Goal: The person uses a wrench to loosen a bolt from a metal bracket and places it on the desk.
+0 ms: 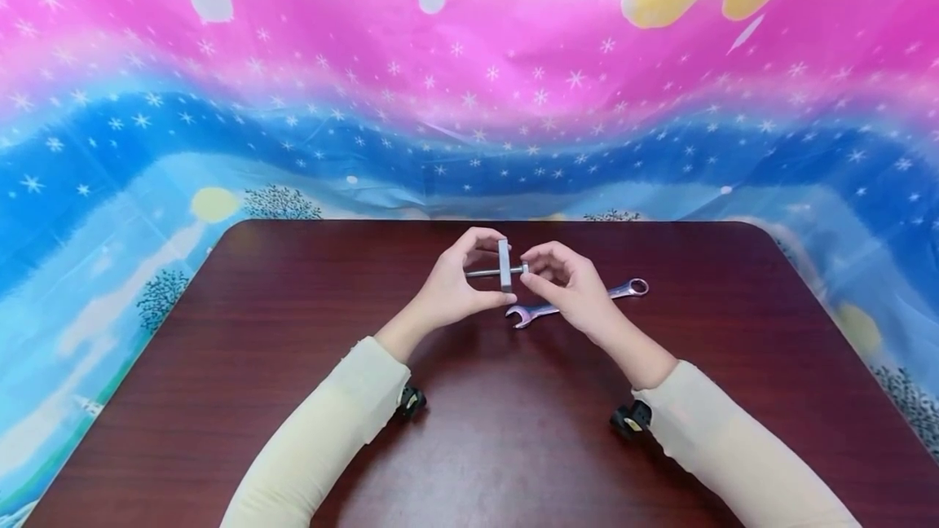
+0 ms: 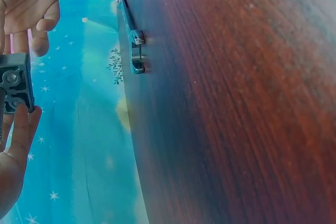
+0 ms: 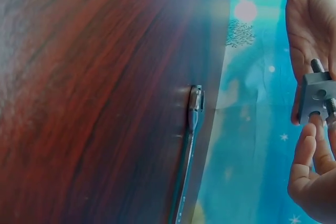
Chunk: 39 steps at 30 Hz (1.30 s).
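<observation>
My left hand (image 1: 447, 288) grips a grey metal block (image 1: 504, 265) between the thumb below and the fingers above. A threaded bolt (image 1: 484, 273) passes through the block, reaching toward the left palm on one side. On its other side, the fingertips of my right hand (image 1: 572, 279) pinch the bolt's end. Round holes show in the block's face (image 3: 317, 94) in the right wrist view, where a short rod (image 3: 316, 65) also sticks out. Both hands hold these parts up above the table.
A combination wrench (image 1: 543, 312) lies on the dark wooden table (image 1: 469, 430), partly hidden behind the right hand. A printed pink and blue cloth (image 1: 411, 88) hangs behind the table. Black wrist cameras (image 1: 631, 420) sit at both sleeve cuffs.
</observation>
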Motion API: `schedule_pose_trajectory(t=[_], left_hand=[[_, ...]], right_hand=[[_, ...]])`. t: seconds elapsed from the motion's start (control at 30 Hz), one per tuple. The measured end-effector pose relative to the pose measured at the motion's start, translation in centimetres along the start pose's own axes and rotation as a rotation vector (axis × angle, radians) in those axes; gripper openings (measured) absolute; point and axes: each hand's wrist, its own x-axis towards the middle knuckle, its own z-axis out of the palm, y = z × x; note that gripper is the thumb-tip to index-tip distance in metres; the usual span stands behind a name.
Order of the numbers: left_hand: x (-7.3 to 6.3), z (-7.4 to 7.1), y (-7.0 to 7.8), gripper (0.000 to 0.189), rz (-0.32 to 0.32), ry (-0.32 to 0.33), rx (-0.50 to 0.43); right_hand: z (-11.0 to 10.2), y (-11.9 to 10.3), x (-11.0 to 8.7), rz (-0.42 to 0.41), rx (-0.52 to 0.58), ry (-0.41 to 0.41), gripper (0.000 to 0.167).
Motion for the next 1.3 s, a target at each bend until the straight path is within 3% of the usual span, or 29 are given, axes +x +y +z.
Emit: schedule_pose_trajectory(t=[0.17,0.43,0.73,0.97,1.3], left_hand=[[0.05,-0.08,0.24,0.071,-0.004,0.0,0.011],[0.11,-0.04,0.36,0.07,-0.009,0.001,0.02],[0.07,-0.13,0.56,0.07,-0.01,-0.005,0.009],[-0.07,-0.42,0.7,0.071,-0.002,0.008,0.002],[-0.22,-0.49,0.86,0.071,0.006,0.01,0.003]], right_hand=[[0.0,-0.32,0.2,0.06,0.057,-0.001,0.025],[0.36,-0.62,0.56,0.105,0.052,0.033,0.025],[0.87,-0.53,0.45,0.025,0.068,0.106,0.017],[0.91,-0.8,0.13,-0.095,0.016,0.076,0.029],[0.34,-0.54,-0.05,-0.017,0.037,0.025,0.031]])
